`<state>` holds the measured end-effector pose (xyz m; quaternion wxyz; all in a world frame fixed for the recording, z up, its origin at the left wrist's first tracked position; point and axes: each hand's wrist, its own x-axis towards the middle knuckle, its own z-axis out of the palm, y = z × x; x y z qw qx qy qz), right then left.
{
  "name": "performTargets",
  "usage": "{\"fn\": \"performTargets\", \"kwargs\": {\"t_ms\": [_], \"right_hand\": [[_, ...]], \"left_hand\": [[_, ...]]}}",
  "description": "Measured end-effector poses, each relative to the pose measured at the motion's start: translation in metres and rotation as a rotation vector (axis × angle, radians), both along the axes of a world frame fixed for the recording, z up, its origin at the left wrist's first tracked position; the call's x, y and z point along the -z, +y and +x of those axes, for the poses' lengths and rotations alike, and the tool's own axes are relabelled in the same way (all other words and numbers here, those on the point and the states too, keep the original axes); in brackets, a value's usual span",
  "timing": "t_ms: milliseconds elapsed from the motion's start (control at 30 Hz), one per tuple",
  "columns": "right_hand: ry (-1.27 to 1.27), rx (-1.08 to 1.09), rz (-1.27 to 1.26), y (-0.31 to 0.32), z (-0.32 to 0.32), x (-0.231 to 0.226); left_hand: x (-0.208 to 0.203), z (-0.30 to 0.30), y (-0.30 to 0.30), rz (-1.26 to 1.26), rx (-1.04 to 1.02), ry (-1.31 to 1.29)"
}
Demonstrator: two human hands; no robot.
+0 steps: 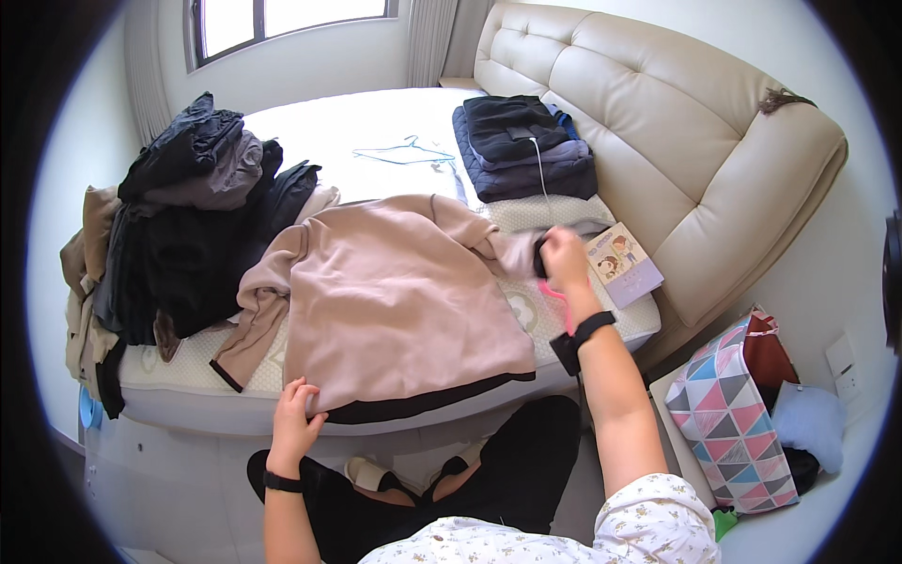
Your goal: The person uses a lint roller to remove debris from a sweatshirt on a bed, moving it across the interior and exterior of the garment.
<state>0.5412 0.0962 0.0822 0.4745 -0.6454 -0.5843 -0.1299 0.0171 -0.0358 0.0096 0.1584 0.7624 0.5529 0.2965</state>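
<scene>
nearest, the person sits cross-legged before the bed (pixel 611 326). the left hand (pixel 297 414) is at the near left corner of a pink top (pixel 399 291), thumb and fingers seeming to pinch the hem. farther off to the right, the right hand (pixel 566 258) is closed around the dark cuff of the top's right-side sleeve (pixel 517 256), which is drawn outward and a little blurred.

the pink top lies on the bed directly in front of the person, its hem toward the lap and its shoulders away. its body is spread nearly flat, so that part looks done; no fold shows in it, and neither sleeve is tucked in. the left-side sleeve (pixel 259 324) lies bent outward on the mattress, so by this view the top seems to be at an early stage.

beyond the right hand lies a book (pixel 623 265). to the left, a tall heap of clothes (pixel 193 235) sits loose and jumbled, apparently not yet put in order. farther back near the headboard (pixel 695 132), a stack of dark clothes (pixel 531 174) looks folded and finished, and a blue hanger (pixel 404 152) lies beside it, holding nothing.
</scene>
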Motion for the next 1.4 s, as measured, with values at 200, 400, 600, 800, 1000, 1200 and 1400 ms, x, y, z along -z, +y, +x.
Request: {"fn": "performTargets", "kwargs": {"t_ms": [200, 400, 600, 800, 1000, 1200, 1400], "right_hand": [[0.132, -0.023, 0.022, -0.004, 0.057, -0.027], [0.626, 0.026, -0.111, -0.032, 0.081, -0.033], [0.475, 0.203, 0.463, 0.000, 0.089, -0.044], [0.158, 0.324, 0.321, -0.010, 0.101, -0.070], [0.251, 0.028, -0.142, 0.008, 0.083, -0.046], [-0.213, -0.214, 0.161, 0.013, 0.013, -0.073], [0.037, -0.649, -0.816, -0.013, -0.001, -0.040]], "left_hand": [[-0.002, 0.001, 0.005, 0.000, -0.008, 0.000], [0.003, 0.001, 0.011, 0.051, 0.014, 0.002], [0.004, -0.004, 0.013, 0.041, -0.007, 0.058], [-0.001, 0.006, 0.013, 0.053, 0.025, 0.005], [0.003, 0.003, 0.013, 0.014, 0.036, 0.032], [0.008, -0.005, 0.005, 0.005, 0.013, 0.011], [-0.001, -0.002, 0.007, -0.024, 0.031, -0.025]]}}
